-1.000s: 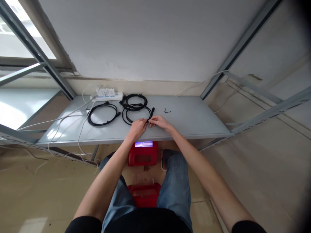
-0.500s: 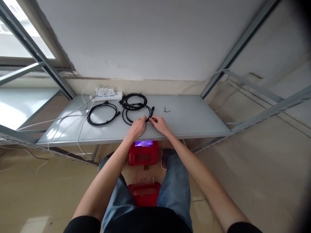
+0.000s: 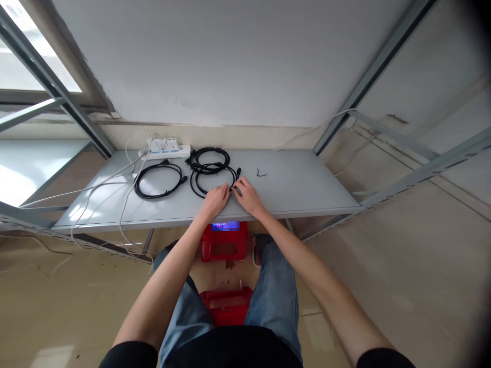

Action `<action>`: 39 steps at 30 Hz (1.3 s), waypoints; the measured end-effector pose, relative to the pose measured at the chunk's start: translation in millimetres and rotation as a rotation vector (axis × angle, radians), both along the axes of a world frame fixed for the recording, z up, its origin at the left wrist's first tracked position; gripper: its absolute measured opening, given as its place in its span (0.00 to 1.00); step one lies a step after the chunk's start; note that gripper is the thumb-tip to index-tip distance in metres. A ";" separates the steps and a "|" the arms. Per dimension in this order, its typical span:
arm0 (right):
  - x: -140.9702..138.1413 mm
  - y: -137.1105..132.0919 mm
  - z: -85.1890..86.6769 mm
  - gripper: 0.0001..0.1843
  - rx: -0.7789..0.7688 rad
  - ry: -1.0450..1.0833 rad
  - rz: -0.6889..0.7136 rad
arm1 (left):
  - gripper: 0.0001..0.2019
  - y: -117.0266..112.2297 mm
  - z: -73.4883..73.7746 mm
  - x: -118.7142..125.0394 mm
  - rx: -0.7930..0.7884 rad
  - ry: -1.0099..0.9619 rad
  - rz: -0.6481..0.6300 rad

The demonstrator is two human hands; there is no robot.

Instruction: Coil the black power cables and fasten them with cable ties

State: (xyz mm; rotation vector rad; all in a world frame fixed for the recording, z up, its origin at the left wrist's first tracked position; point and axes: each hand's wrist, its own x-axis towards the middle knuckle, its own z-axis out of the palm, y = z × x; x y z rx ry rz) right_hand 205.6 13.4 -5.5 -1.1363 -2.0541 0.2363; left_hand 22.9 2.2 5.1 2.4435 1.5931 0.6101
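Both my hands rest on a grey metal shelf at the near edge of a coiled black cable. My left hand is closed, pinching the coil's rim. My right hand meets it from the right, fingers pinched on the same cable close to its plug end. A second black coil lies to the left. A third, tighter coil lies just behind the one I hold.
A white power strip sits at the shelf's back left, with white cords trailing off the left edge. A small black tie lies to the right. Red stools stand under the shelf by my knees.
My right hand has slid left along the cable and closed up against my left hand. The view has shifted slightly left.
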 end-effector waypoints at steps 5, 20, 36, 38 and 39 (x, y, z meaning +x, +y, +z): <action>-0.8 -3.8 2.5 0.10 0.087 -0.109 0.007 | 0.12 0.2 -0.3 0.3 -0.001 -0.020 -0.001; -1.0 -2.8 -4.8 0.15 0.139 -0.190 0.011 | 0.10 -1.1 2.6 0.6 -0.028 -0.005 0.013; -0.4 -3.7 -2.0 0.12 0.058 -0.178 0.073 | 0.13 2.5 -5.7 -2.3 0.003 -0.028 -0.017; 0.0 -4.0 -1.7 0.11 0.038 -0.153 0.069 | 0.13 2.7 -6.4 -2.8 0.009 -0.031 -0.021; 0.2 -3.9 -1.7 0.10 0.022 -0.134 0.065 | 0.13 2.7 -6.5 -3.0 0.013 -0.033 -0.022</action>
